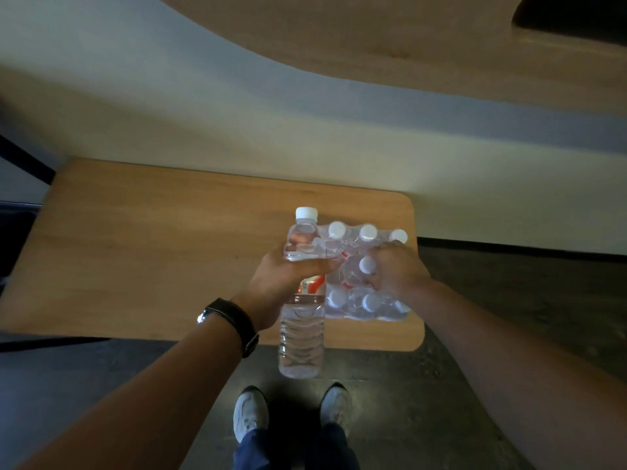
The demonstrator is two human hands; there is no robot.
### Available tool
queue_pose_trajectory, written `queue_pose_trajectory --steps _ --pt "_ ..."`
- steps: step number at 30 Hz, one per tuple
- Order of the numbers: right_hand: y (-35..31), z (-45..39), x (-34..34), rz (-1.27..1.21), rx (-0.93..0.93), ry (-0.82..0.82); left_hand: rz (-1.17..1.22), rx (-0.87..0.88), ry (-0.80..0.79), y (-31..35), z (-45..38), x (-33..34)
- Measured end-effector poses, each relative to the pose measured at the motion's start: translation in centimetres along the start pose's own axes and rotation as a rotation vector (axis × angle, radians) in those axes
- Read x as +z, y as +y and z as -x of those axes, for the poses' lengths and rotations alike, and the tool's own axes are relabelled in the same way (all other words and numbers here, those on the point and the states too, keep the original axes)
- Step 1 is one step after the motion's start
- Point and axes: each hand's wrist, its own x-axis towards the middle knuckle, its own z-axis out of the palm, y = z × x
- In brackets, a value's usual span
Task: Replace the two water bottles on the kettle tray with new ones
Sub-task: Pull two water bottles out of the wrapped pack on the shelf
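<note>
Left hand (291, 276) is wrapped round the middle of one bottle (301, 334), cap up, held clear of the bench (152, 252) at its 5 o'clock corner. Right hand (397, 269), just at 3 o'clock of it, is closed on a second bottle (354, 274) half out of the shrink-wrapped pack (366, 300). No kettle tray shows. By the look of it the step is fetching the fresh pair; next the right hand must tug its bottle free of the torn film, without dragging the pack off the edge
</note>
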Motion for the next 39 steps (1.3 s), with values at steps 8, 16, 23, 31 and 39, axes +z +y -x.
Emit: queue_pose_trajectory --steps 8,16,23,31,39 --pt "0.5 0.6 2.3 -0.082 -0.091 0.129 -0.015 0.025 0.073 0.2 0.2 -0.6" --pt "0.6 1.2 2.7 -0.124 -0.175 0.116 -0.050 0.063 0.069 0.9 0.7 -0.4" --pt "-1.1 0.1 1.8 -0.134 -0.115 0.017 -0.063 0.067 0.086 0.9 0.8 -0.4" --pt "-1.4 -0.4 1.2 -0.277 -0.083 -0.020 -0.057 0.057 0.072 -0.3 0.5 -0.1" --pt "-1.2 -0.8 0.9 -0.399 -0.118 0.013 -0.054 0.024 0.120 0.2 0.2 0.3"
